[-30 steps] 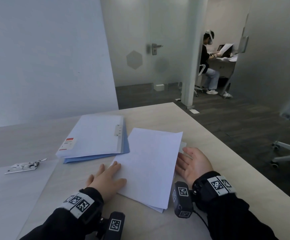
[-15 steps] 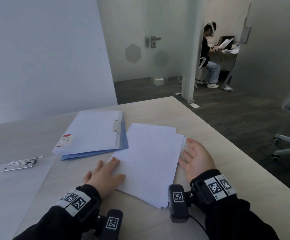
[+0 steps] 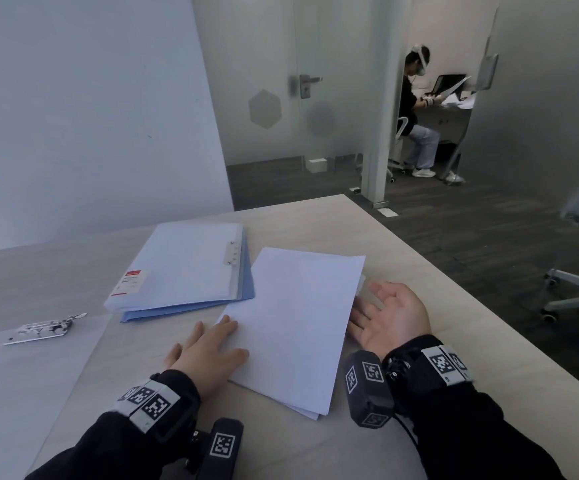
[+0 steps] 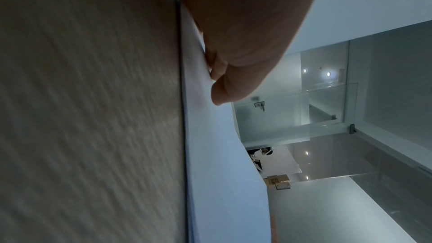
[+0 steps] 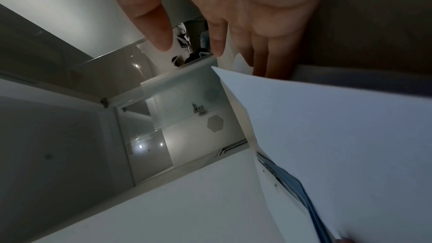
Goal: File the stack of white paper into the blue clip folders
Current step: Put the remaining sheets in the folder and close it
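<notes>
We see the paper stack [image 3: 298, 327] at table centre, blue folders [image 3: 191, 275] at its 10 o'clock. Our left hand [image 3: 208, 351] lies flat on its 9 o'clock edge; our right hand [image 3: 388, 317], open palm-up, has fingers under its 3 o'clock edge.

head overhead; wrists close, desk-level

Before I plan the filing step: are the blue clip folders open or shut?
Shut. The blue clip folders lie flat and stacked, covers down, beside the white paper. No clip is visible inside.
</notes>
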`<state>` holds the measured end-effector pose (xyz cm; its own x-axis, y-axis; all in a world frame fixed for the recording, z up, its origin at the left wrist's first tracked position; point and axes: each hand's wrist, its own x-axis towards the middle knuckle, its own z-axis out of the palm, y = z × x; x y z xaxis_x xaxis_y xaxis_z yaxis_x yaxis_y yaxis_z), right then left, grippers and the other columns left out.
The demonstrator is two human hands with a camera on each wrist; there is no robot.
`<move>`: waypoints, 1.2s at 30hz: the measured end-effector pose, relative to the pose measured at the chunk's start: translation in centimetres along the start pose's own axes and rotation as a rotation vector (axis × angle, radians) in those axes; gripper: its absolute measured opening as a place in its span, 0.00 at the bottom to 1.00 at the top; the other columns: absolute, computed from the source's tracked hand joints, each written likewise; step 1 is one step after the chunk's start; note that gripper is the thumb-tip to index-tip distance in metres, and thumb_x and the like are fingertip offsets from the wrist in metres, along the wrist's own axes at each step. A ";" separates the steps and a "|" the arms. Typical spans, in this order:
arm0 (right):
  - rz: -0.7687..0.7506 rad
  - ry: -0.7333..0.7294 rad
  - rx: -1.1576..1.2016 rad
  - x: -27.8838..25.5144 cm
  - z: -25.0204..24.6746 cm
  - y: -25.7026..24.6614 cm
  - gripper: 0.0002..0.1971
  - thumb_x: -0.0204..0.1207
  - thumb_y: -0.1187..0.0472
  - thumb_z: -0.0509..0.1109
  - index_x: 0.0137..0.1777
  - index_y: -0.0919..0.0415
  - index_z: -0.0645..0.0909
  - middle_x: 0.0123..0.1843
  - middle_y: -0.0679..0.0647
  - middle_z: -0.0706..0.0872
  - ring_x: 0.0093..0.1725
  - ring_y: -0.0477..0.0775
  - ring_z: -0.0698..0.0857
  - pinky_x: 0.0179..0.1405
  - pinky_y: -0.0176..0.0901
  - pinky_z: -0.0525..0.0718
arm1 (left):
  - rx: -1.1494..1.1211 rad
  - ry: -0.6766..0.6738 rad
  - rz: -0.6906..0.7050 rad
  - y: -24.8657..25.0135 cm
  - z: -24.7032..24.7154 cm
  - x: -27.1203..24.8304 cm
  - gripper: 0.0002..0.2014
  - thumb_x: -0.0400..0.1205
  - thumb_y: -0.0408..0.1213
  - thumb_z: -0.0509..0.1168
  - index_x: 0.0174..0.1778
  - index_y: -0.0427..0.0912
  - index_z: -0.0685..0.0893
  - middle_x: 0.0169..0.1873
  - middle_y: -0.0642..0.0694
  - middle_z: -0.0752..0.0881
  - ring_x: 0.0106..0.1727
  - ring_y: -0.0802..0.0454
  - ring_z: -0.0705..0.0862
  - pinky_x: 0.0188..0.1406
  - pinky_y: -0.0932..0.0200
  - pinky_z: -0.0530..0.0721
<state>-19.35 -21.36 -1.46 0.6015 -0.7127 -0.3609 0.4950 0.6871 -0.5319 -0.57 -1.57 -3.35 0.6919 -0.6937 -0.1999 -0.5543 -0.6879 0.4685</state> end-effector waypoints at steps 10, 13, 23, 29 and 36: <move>-0.055 -0.113 -0.181 -0.1 0.6 0.6 0.26 0.75 0.52 0.62 0.74 0.50 0.71 0.60 0.65 0.89 0.47 0.63 0.84 0.44 0.50 0.77 | 0.012 -0.002 0.002 -0.1 0.1 0.0 0.31 0.77 0.58 0.58 0.79 0.67 0.59 0.82 0.71 0.52 0.85 0.60 0.42 0.83 0.46 0.39; -0.077 -0.173 -0.210 0.0 0.7 1.0 0.25 0.74 0.53 0.62 0.73 0.49 0.71 0.63 0.65 0.88 0.57 0.64 0.85 0.55 0.54 0.76 | 0.016 -0.005 0.002 -0.1 0.1 0.1 0.31 0.77 0.57 0.57 0.79 0.67 0.59 0.82 0.70 0.52 0.85 0.60 0.41 0.83 0.46 0.39; -0.125 -0.062 -0.082 0.1 0.5 1.3 0.21 0.75 0.56 0.64 0.69 0.46 0.77 0.63 0.44 0.83 0.68 0.57 0.80 0.64 0.60 0.77 | 0.005 -0.006 0.008 -0.3 0.2 0.4 0.32 0.76 0.59 0.57 0.78 0.68 0.60 0.82 0.71 0.52 0.85 0.60 0.42 0.83 0.46 0.39; -0.082 -0.045 0.001 -0.4 1.1 1.0 0.21 0.78 0.57 0.62 0.70 0.41 0.72 0.75 0.52 0.67 0.61 0.71 0.84 0.61 0.65 0.80 | 0.008 0.003 0.003 -0.2 0.3 0.4 0.31 0.77 0.56 0.58 0.78 0.67 0.60 0.82 0.71 0.53 0.85 0.59 0.42 0.83 0.46 0.38; 0.040 0.017 -0.016 -0.6 1.1 0.5 0.22 0.77 0.51 0.63 0.69 0.49 0.64 0.70 0.66 0.72 0.58 0.70 0.85 0.47 0.47 0.81 | -0.003 -0.002 0.008 -0.4 0.3 0.5 0.31 0.75 0.57 0.57 0.77 0.69 0.60 0.82 0.71 0.53 0.85 0.61 0.41 0.83 0.46 0.37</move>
<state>-18.76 -20.43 -0.61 0.6096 -0.6873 -0.3950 0.4607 0.7126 -0.5290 -0.15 -1.67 -3.90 0.6866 -0.6997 -0.1976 -0.5586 -0.6816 0.4726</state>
